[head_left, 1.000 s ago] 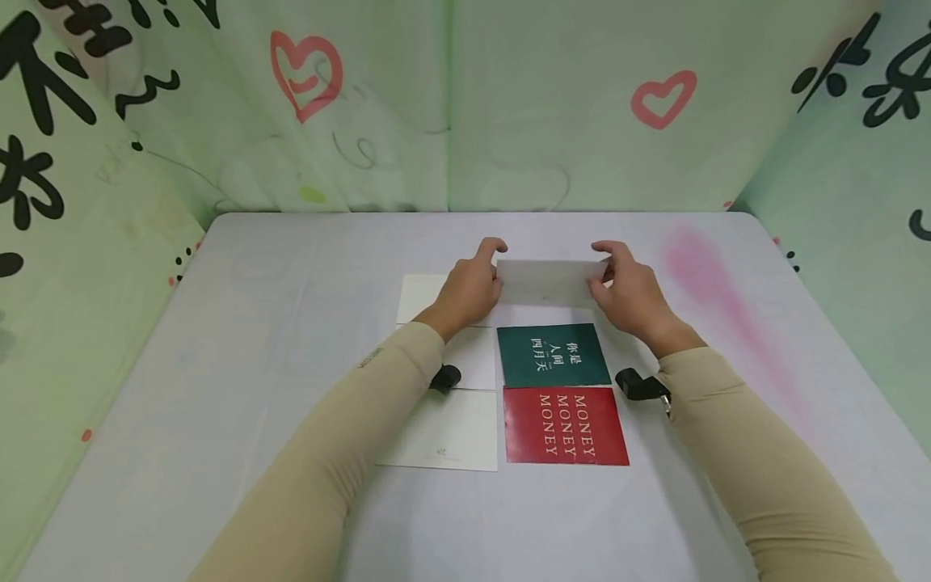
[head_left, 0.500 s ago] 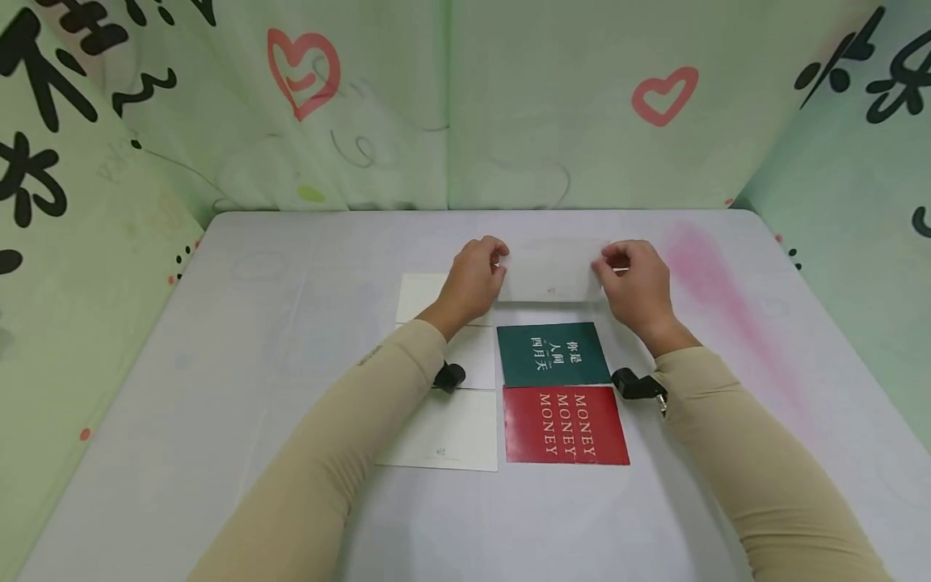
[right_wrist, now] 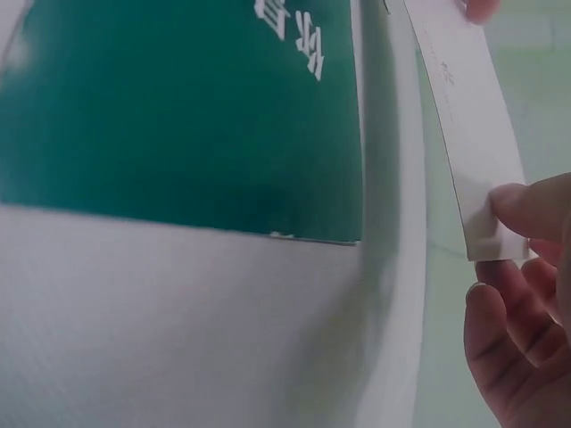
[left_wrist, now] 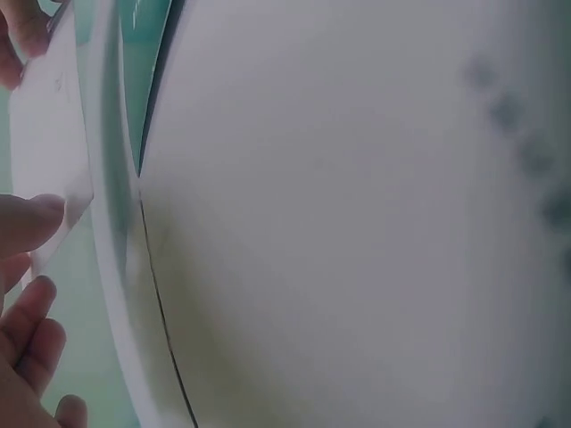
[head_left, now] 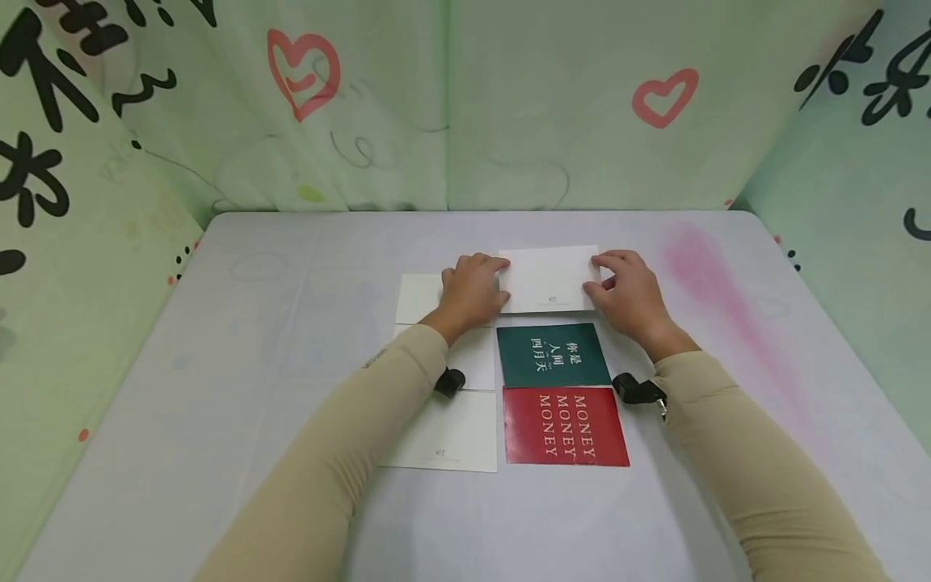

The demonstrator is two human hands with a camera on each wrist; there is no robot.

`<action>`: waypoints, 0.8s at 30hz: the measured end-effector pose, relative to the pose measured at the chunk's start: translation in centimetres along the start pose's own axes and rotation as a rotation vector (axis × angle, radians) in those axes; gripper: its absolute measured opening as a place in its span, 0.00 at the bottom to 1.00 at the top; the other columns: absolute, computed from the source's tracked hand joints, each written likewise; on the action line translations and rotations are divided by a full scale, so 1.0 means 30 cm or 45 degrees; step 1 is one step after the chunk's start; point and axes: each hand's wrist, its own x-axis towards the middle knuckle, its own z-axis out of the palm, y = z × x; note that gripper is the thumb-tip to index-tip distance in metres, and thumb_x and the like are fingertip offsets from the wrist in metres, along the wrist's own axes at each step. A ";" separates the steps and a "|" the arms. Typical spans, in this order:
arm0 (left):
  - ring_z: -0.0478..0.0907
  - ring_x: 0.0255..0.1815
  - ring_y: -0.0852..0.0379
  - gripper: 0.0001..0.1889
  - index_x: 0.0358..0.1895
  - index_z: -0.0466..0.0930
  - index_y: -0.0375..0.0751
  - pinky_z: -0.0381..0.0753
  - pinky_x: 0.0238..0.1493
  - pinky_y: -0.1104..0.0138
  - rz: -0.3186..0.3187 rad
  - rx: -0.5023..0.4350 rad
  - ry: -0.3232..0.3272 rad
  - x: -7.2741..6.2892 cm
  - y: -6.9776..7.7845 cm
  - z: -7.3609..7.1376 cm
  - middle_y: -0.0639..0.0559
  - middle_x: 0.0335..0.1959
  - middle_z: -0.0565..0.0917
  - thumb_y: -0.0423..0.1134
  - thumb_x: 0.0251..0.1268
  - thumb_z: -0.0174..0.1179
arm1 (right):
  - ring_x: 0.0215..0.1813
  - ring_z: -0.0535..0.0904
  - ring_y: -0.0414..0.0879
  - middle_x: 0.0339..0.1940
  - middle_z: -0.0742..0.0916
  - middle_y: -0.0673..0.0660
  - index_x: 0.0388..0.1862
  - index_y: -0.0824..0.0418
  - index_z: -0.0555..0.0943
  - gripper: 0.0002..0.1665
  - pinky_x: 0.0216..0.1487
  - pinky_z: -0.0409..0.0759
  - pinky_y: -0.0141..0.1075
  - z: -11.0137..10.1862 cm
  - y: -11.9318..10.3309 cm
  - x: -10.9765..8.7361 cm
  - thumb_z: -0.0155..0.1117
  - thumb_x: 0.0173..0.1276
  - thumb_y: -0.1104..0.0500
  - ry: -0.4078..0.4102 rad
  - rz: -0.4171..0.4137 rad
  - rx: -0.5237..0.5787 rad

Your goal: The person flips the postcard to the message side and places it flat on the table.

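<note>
The left hand (head_left: pixel 469 293) and right hand (head_left: pixel 631 297) pinch the side edges of the white card (head_left: pixel 549 279) between them, a sound hold for something likely light, smooth and easily bent.

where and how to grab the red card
Probably pinch the red card by its near right corner, coming from the right: it lies flat, with bare table along that side, while the green card and a white card crowd its far and left edges.

We see a beige left sleeve (head_left: pixel 342 453) with a small dark marking (head_left: pixel 374 358) near its cuff, a creased beige right sleeve (head_left: pixel 764 461), and small black devices (head_left: pixel 638 389) at both wrists.
</note>
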 end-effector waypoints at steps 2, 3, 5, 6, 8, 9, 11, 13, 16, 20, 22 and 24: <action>0.65 0.68 0.48 0.28 0.72 0.71 0.51 0.64 0.60 0.52 -0.002 0.030 -0.027 -0.002 0.002 0.005 0.48 0.69 0.71 0.46 0.71 0.62 | 0.50 0.78 0.62 0.69 0.69 0.71 0.68 0.75 0.71 0.30 0.52 0.80 0.53 0.006 0.006 -0.001 0.61 0.72 0.60 -0.024 0.006 -0.015; 0.64 0.68 0.48 0.28 0.72 0.70 0.51 0.64 0.60 0.52 -0.004 0.038 -0.038 -0.003 0.003 0.008 0.48 0.69 0.71 0.46 0.71 0.62 | 0.50 0.78 0.62 0.70 0.69 0.71 0.68 0.75 0.71 0.30 0.52 0.80 0.53 0.008 0.008 -0.001 0.62 0.72 0.60 -0.040 0.009 -0.020; 0.64 0.68 0.48 0.28 0.73 0.70 0.51 0.63 0.60 0.52 -0.007 0.053 -0.053 -0.004 0.005 0.012 0.48 0.69 0.71 0.46 0.71 0.62 | 0.52 0.77 0.63 0.71 0.69 0.72 0.68 0.75 0.70 0.31 0.54 0.79 0.54 0.011 0.011 0.002 0.62 0.71 0.60 -0.081 0.009 -0.031; 0.64 0.69 0.48 0.29 0.73 0.70 0.51 0.63 0.61 0.52 -0.011 0.063 -0.061 -0.004 0.005 0.014 0.48 0.69 0.71 0.46 0.71 0.62 | 0.53 0.77 0.63 0.71 0.68 0.72 0.69 0.75 0.70 0.32 0.55 0.79 0.54 0.012 0.011 0.003 0.63 0.71 0.60 -0.103 0.010 -0.036; 0.63 0.69 0.49 0.29 0.73 0.69 0.51 0.61 0.62 0.51 -0.018 0.081 -0.080 -0.004 0.004 0.020 0.48 0.69 0.71 0.46 0.71 0.62 | 0.54 0.76 0.64 0.71 0.67 0.73 0.69 0.75 0.69 0.32 0.56 0.78 0.54 0.016 0.011 0.007 0.63 0.71 0.60 -0.148 0.012 -0.047; 0.63 0.69 0.49 0.29 0.74 0.69 0.51 0.61 0.62 0.51 -0.023 0.087 -0.089 -0.004 0.004 0.022 0.48 0.69 0.70 0.46 0.71 0.62 | 0.55 0.76 0.64 0.71 0.67 0.73 0.69 0.75 0.69 0.33 0.57 0.77 0.54 0.018 0.012 0.010 0.63 0.71 0.60 -0.171 0.014 -0.052; 0.61 0.69 0.49 0.29 0.74 0.68 0.51 0.60 0.63 0.50 -0.030 0.108 -0.110 -0.001 0.004 0.028 0.49 0.69 0.70 0.47 0.71 0.61 | 0.57 0.75 0.65 0.72 0.66 0.73 0.69 0.76 0.68 0.33 0.58 0.76 0.54 0.022 0.011 0.013 0.63 0.71 0.60 -0.212 0.020 -0.065; 0.61 0.70 0.49 0.29 0.74 0.68 0.51 0.59 0.64 0.50 -0.036 0.126 -0.126 0.002 0.005 0.032 0.49 0.69 0.69 0.47 0.72 0.61 | 0.58 0.74 0.65 0.72 0.65 0.73 0.69 0.76 0.68 0.34 0.60 0.75 0.54 0.026 0.010 0.016 0.63 0.71 0.60 -0.246 0.030 -0.078; 0.60 0.70 0.49 0.29 0.75 0.67 0.51 0.59 0.64 0.50 -0.036 0.144 -0.152 0.007 0.006 0.038 0.49 0.69 0.69 0.47 0.72 0.61 | 0.62 0.72 0.67 0.73 0.65 0.74 0.69 0.77 0.67 0.34 0.63 0.72 0.56 0.032 0.009 0.019 0.63 0.71 0.60 -0.287 0.044 -0.095; 0.60 0.70 0.48 0.29 0.75 0.67 0.50 0.60 0.64 0.49 -0.036 0.170 -0.180 0.013 0.006 0.041 0.48 0.69 0.69 0.46 0.73 0.60 | 0.68 0.66 0.68 0.72 0.65 0.74 0.69 0.78 0.67 0.34 0.67 0.66 0.57 0.039 0.005 0.022 0.62 0.71 0.61 -0.330 0.065 -0.107; 0.60 0.70 0.48 0.29 0.75 0.67 0.50 0.60 0.64 0.48 -0.044 0.183 -0.187 0.016 0.005 0.039 0.48 0.69 0.69 0.46 0.73 0.60 | 0.70 0.63 0.69 0.72 0.66 0.74 0.69 0.78 0.67 0.34 0.69 0.63 0.57 0.042 0.001 0.023 0.63 0.71 0.60 -0.343 0.071 -0.117; 0.60 0.69 0.48 0.29 0.75 0.67 0.50 0.60 0.64 0.48 -0.054 0.190 -0.194 0.017 0.005 0.035 0.48 0.69 0.69 0.45 0.73 0.60 | 0.72 0.61 0.69 0.72 0.67 0.74 0.69 0.77 0.67 0.34 0.70 0.62 0.58 0.044 0.000 0.026 0.63 0.71 0.60 -0.352 0.076 -0.130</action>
